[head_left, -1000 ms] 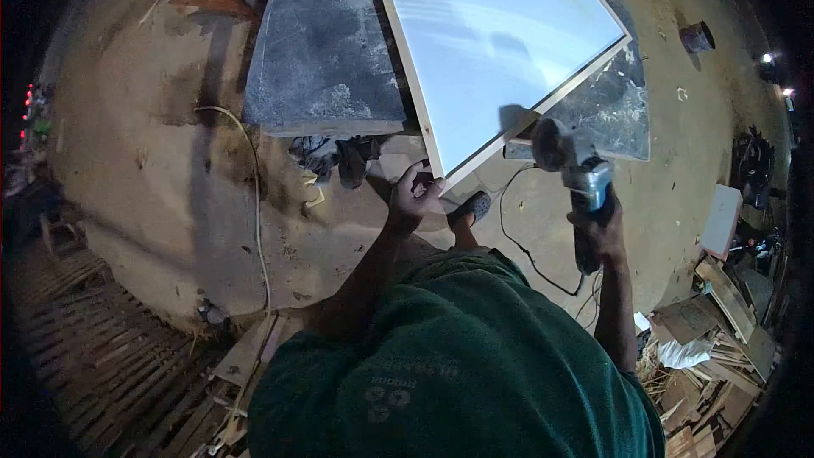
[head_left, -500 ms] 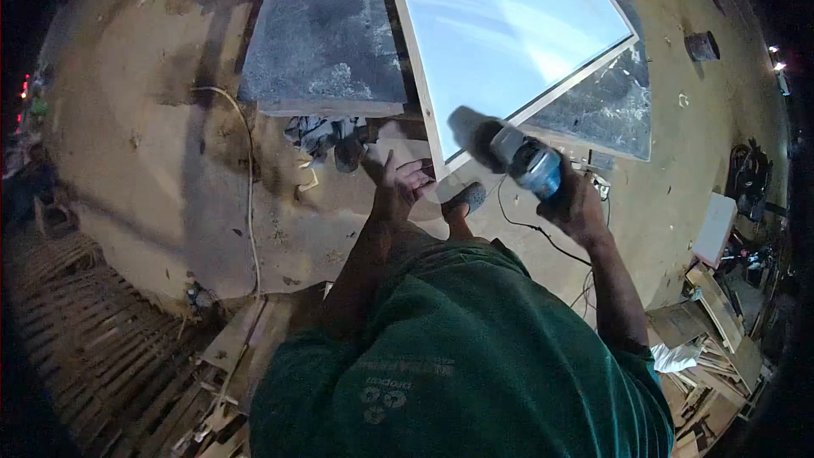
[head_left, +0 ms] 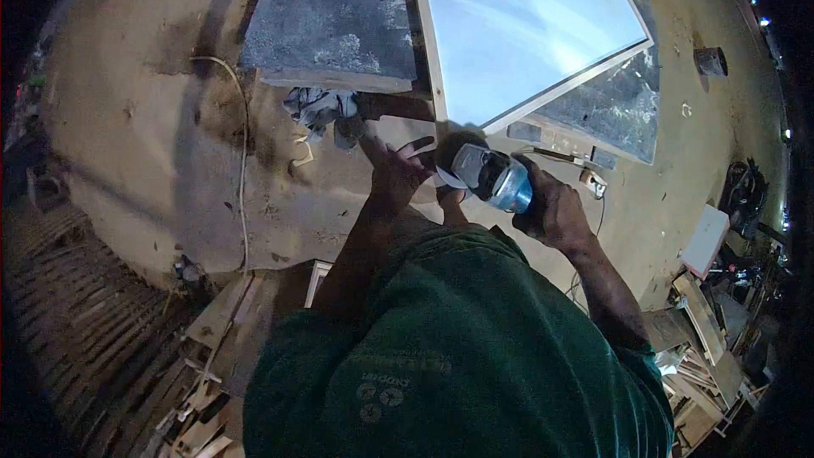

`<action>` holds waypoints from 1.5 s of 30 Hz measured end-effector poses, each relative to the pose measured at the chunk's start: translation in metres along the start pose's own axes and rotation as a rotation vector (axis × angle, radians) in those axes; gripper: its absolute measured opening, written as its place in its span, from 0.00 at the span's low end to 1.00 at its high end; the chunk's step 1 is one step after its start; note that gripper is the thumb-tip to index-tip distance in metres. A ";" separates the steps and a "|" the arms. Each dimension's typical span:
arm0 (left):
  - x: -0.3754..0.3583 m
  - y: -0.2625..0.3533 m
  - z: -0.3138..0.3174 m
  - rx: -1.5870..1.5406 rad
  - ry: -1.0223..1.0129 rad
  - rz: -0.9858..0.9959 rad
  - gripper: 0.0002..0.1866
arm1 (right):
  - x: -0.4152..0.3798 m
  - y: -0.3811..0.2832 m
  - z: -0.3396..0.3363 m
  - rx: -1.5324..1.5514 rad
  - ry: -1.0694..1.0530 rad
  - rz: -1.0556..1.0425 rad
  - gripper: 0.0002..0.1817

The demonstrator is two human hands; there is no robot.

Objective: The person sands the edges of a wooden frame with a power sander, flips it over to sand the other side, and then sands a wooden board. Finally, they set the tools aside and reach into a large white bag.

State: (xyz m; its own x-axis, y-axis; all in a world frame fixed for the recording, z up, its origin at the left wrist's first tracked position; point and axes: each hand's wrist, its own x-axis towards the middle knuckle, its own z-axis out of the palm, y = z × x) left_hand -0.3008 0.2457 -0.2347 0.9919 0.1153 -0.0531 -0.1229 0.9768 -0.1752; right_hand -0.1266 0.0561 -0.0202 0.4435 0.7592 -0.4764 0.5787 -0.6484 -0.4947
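My right hand (head_left: 555, 210) is wrapped round the body of a blue and silver angle grinder (head_left: 502, 184). The grinder's head lies over the near corner of a framed panel (head_left: 534, 25) with a pale, shiny face and light wooden edges. A pale disc edge shows at the tool's left side. My left hand (head_left: 400, 176) is beside that same corner, fingers stretched and parted, the fingertips right at the frame's edge. Under the panel lies a dark, worn tabletop (head_left: 331, 21). One foot (head_left: 452, 199) shows below the grinder, partly hidden.
A crumpled cloth (head_left: 318, 110) sits under the tabletop's near edge. A pale cable (head_left: 244, 161) runs along the sandy ground on the left. Wood offcuts (head_left: 695, 390) are piled at lower right, near a white board (head_left: 705, 239). A bucket-like container (head_left: 710, 61) stands at far right.
My right hand has brought the grinder left and closer to the panel's near corner and my left hand. The left hand remains by the corner. The whole view has shifted slightly.
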 end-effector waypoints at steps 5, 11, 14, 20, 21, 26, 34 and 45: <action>0.001 -0.002 0.013 0.158 0.154 0.030 0.52 | 0.016 0.012 -0.001 -0.014 0.111 -0.225 0.47; 0.000 -0.007 0.016 0.275 0.438 0.095 0.50 | 0.072 -0.013 -0.038 -0.126 0.024 -0.124 0.46; -0.004 -0.001 0.006 0.284 0.283 0.024 0.49 | 0.085 -0.022 -0.045 -0.082 0.038 -0.108 0.45; -0.009 -0.004 0.005 0.255 0.249 0.046 0.50 | 0.056 -0.015 -0.030 -0.145 -0.010 -0.116 0.45; -0.008 -0.005 0.009 0.253 0.251 0.047 0.50 | 0.047 -0.012 -0.025 -0.141 0.006 -0.209 0.45; -0.003 0.001 0.003 0.306 0.281 0.027 0.48 | 0.024 0.006 -0.015 -0.066 0.003 -0.265 0.46; -0.001 0.006 0.006 0.418 0.243 0.009 0.47 | 0.009 0.027 -0.028 -0.085 0.009 -0.012 0.45; -0.002 0.003 0.011 0.455 0.289 0.019 0.45 | 0.007 0.110 -0.047 -0.022 0.260 0.131 0.45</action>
State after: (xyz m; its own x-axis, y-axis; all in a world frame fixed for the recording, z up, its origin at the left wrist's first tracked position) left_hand -0.3031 0.2499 -0.2243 0.9326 0.1418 -0.3318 -0.0507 0.9619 0.2685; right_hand -0.0276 -0.0071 -0.0437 0.6740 0.6602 -0.3316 0.5187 -0.7425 -0.4239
